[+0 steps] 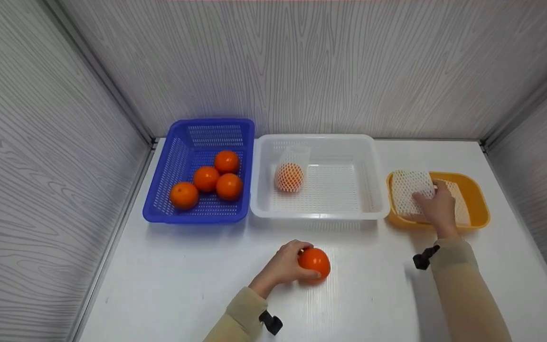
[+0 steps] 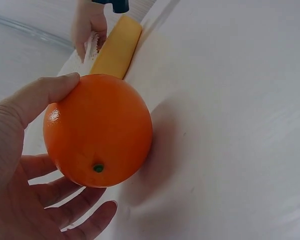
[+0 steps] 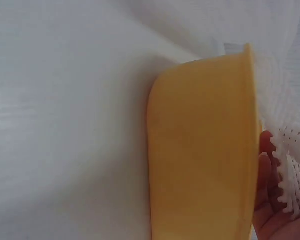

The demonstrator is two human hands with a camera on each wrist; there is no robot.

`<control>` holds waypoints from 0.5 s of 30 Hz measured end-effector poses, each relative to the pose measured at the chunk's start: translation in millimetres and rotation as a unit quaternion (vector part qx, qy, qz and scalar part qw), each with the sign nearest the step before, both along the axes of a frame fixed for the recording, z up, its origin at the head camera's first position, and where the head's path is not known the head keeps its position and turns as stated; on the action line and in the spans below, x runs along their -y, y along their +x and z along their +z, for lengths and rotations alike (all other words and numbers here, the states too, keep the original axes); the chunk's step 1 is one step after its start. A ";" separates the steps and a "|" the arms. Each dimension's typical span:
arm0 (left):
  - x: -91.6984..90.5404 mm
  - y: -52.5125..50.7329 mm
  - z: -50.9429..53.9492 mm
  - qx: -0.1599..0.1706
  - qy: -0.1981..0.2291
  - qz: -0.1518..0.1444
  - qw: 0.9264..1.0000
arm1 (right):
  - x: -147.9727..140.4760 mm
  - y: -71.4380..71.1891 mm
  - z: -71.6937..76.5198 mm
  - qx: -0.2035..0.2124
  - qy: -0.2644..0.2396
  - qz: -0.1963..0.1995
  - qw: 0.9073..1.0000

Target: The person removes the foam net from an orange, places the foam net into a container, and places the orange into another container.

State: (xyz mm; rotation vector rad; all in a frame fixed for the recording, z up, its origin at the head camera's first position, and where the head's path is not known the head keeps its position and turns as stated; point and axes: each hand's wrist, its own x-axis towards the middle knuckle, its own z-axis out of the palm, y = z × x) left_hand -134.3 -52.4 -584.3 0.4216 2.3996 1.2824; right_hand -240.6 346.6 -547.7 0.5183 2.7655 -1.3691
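Note:
My left hand [image 1: 287, 264] grips an orange [image 1: 315, 264] in the middle of the white table, thumb on one side and fingers on the other. In the left wrist view the orange [image 2: 99, 130] shows a small green stem mark. Over at the right, my right hand [image 1: 437, 205] pinches a white foam net sleeve [image 1: 411, 187] above the yellow basin [image 1: 477, 209]. More foam nets [image 1: 461, 204] lie in that basin. The right wrist view shows the basin's side wall [image 3: 205, 140] and the net's lattice edge [image 3: 292, 182] by the fingers.
A blue basket [image 1: 197, 219] at the left holds several oranges [image 1: 206, 179]. Beside it, a white basket [image 1: 321, 215] contains one orange in a foam net [image 1: 290, 177]. Panelled walls [image 1: 311, 66] enclose the table's back and sides.

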 end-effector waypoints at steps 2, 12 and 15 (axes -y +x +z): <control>-0.1 -0.3 -0.2 0.002 0.001 -0.001 1.000 | 0.1 -2.4 -3.2 0.003 0.025 0.012 1.000; 0.5 0.8 0.1 0.003 0.001 -0.001 1.000 | 11.0 -0.5 -14.6 -0.068 0.168 0.035 0.983; 0.5 1.1 0.5 0.002 0.000 -0.001 1.000 | 11.4 1.7 -15.4 -0.064 0.181 0.100 0.976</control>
